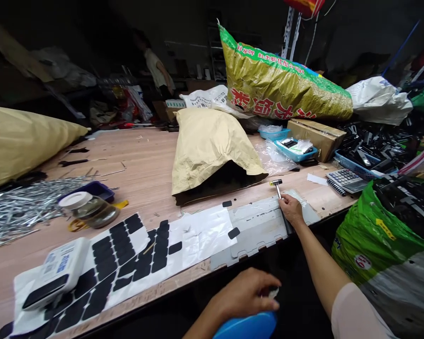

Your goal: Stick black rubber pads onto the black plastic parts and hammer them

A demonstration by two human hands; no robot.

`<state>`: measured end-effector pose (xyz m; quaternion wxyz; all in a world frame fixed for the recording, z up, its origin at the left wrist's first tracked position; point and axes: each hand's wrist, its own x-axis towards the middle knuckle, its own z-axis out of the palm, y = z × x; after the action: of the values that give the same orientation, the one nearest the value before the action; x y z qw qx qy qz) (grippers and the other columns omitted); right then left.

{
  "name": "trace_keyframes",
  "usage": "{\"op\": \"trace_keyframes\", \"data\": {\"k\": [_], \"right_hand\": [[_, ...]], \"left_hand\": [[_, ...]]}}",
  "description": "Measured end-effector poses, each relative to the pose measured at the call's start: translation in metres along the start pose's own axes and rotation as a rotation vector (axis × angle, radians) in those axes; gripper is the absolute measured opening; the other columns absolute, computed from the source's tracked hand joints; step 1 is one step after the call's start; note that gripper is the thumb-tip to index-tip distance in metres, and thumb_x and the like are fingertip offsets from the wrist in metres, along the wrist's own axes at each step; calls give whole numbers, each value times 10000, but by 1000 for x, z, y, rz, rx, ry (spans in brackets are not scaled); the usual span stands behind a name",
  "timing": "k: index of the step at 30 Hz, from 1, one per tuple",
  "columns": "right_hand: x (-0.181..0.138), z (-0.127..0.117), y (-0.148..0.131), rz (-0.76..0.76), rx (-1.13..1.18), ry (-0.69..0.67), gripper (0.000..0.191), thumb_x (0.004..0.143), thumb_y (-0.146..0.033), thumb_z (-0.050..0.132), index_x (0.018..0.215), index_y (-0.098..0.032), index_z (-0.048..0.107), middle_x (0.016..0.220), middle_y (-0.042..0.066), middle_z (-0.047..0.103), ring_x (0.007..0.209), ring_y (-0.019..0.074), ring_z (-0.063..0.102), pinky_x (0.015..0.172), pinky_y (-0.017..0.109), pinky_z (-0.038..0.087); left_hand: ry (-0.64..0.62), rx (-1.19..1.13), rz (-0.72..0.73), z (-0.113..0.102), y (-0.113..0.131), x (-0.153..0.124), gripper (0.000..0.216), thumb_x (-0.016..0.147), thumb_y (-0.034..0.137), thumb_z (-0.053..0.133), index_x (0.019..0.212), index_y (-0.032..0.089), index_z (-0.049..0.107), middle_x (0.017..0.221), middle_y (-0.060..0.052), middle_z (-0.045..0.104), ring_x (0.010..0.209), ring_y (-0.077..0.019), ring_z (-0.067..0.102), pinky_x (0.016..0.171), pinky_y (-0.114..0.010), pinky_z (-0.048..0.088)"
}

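My right hand (290, 209) is closed around the handle of a small hammer (276, 182), whose head has a yellowish face. It is over a grey metal plate (257, 219) along the table's front edge. Lower down, my left hand (245, 292) is in front of the table edge, above a blue rounded object (249, 326). Its fingers are curled, and a small pale, shiny piece shows between thumb and fingertips, too small to name. Left of the plate, white backing sheets (201, 233) carry rows of black rounded pads (161, 245). One loose black pad (233, 233) lies by the plate.
An open brown paper sack (212, 146) stands mid-table. Metal rods (31, 202), a lidded jar (92, 209) and a white packet (58, 270) are at left. At right are a calculator (346, 180), blue baskets (297, 149) and a green sack (367, 230). A person (157, 68) stands behind.
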<state>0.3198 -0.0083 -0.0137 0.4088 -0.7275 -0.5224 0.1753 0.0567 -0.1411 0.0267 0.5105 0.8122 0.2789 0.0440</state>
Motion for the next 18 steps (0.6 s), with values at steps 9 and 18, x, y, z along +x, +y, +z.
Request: {"op": "trace_keyframes", "data": {"k": [9, 18], "right_hand": [[1, 2, -5, 5, 9, -20, 329, 795, -378, 526, 949, -225, 773, 583, -29, 626, 613, 165, 579, 640, 242, 431], [2, 2, -8, 5, -18, 4, 296, 801, -339, 534, 925, -224, 777, 580, -22, 624, 598, 159, 563, 632, 235, 433]], "left_hand": [[1075, -27, -383, -166, -28, 144, 267, 928, 414, 565, 895, 184, 697, 849, -87, 685, 900, -256, 624, 772, -373, 438], [1010, 73, -637, -188, -77, 171, 229, 813, 337, 664, 753, 125, 603, 792, -121, 647, 901, -261, 596, 785, -389, 401]]}}
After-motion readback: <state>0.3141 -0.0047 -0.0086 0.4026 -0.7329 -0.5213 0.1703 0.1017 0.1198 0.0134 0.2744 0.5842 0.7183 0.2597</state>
